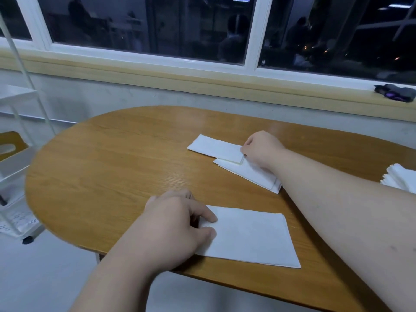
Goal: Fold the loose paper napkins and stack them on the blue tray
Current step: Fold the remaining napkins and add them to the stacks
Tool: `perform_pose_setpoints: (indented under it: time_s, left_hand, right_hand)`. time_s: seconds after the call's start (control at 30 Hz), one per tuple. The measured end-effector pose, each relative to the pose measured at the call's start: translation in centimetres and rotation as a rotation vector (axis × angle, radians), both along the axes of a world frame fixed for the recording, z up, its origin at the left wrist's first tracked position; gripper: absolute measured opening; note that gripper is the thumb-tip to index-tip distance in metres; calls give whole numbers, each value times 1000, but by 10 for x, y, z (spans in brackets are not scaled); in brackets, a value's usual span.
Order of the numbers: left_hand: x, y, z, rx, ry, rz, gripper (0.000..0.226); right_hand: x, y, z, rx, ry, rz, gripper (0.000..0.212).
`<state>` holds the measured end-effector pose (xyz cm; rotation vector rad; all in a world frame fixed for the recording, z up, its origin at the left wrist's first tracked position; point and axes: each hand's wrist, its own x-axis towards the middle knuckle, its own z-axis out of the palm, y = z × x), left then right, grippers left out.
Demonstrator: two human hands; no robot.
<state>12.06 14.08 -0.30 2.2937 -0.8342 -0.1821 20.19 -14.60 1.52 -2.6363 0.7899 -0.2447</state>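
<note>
From my station I see the left hand [175,224] at the front of the wooden table [108,158]. Its knuckles are bent, and forefinger and thumb nip the left edge of the near napkin [249,237]. That napkin is a white sheet folded to a broad rectangle, lying flat by the table's front edge. The right hand [261,149] reaches farther out, fingers curled and pinching the right end of the far napkin [213,147], a narrow folded strip. That end lies across the corner of a second strip [252,176], which runs on under the forearm. A loose pile [400,179] of white napkins sits at the table's right side, cut by the frame. All the paper is plain white. A white cart [15,167] stands left of the table, and a dark lump [396,92] rests on the window sill.
</note>
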Motion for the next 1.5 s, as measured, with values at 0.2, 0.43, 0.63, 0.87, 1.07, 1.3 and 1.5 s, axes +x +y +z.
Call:
perform_pose_setpoints:
  time_s: [0.2, 0.43, 0.63, 0.87, 1.07, 1.3, 1.5]
  left_hand:
    - [3, 1, -2, -16, 6, -18, 15]
    - [3, 1, -1, -18, -39, -31, 17]
    - [3, 2, -2, -16, -32, -22, 16]
    - [4, 1, -4, -74, 1, 16, 10]
    - [3, -1, -2, -155, -76, 73, 9]
    - [-5, -2, 6, -209, -52, 64, 27]
    - [-21, -4, 18, -304, 25, -47, 75]
  right_hand:
    - [19, -6, -3, -14, -2, -54, 23]
    - [21, -5, -3, -132, 34, -22, 17]
    - [1, 7, 17, -91, -116, 48, 20]
    - [-59, 31, 37, 94, -382, 148, 11]
    - [-118, 52, 48, 327, -512, 206, 16]
    - [-185, 66, 39, 163, -398, 295, 27]
    - [-219, 78, 50, 329, -552, 320, 27]
